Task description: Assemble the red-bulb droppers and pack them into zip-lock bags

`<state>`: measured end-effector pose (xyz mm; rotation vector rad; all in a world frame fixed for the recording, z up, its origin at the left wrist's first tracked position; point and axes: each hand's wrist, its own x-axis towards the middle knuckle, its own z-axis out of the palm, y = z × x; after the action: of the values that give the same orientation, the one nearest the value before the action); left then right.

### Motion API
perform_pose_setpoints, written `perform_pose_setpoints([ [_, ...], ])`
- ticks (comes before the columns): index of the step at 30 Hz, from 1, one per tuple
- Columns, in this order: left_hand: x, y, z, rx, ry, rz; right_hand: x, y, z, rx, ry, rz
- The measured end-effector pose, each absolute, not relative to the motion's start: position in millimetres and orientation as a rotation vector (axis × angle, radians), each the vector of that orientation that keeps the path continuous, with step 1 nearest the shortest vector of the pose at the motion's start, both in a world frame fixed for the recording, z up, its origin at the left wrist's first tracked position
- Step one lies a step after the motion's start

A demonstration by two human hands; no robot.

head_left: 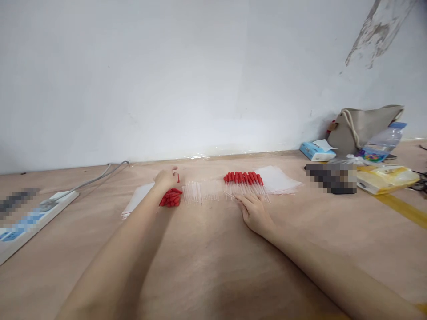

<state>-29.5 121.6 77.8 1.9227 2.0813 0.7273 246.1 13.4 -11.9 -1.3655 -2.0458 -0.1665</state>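
Note:
My left hand point(166, 179) is above the pile of small red teardrop-shaped pieces point(171, 198), its fingers curled. A single red piece point(178, 178) shows at its fingertips. Right of the pile lies a row of thin clear sticks point(192, 194), and more faint sticks point(211, 191) lie beside them. Farther right, several sticks carry red pieces point(243, 178) on their far ends, side by side. My right hand point(256, 214) rests low at their near ends. A thin clear stick point(229, 194) pokes out from its fingertips, which look pressed together.
White sheets lie left point(138, 198) and right point(278, 180) of the work. At left is a power strip point(63, 202) with a grey cable point(96, 178). A tissue pack point(316, 152), grey bag point(363, 131), plastic bottle point(388, 140) and yellow packet point(387, 178) stand at right, before the wall.

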Motion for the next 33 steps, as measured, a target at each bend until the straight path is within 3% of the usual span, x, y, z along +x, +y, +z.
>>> perform_pose_setpoints([
  [6, 5.7, 48.4, 35.5, 1.818, 1.373, 1.005, 242.6, 9.8, -9.5, -1.275, -1.980, 0.040],
  [11, 27.1, 16.4, -6.2, 1.679, 1.084, 1.104, 240.9, 4.0, -10.4, -1.161, -2.072, 0.096],
  [33, 26.7, 11.9, -9.8, 2.080, 1.161, 1.130, 241.1, 4.0, -13.1, -1.004, -2.198, -0.035],
])
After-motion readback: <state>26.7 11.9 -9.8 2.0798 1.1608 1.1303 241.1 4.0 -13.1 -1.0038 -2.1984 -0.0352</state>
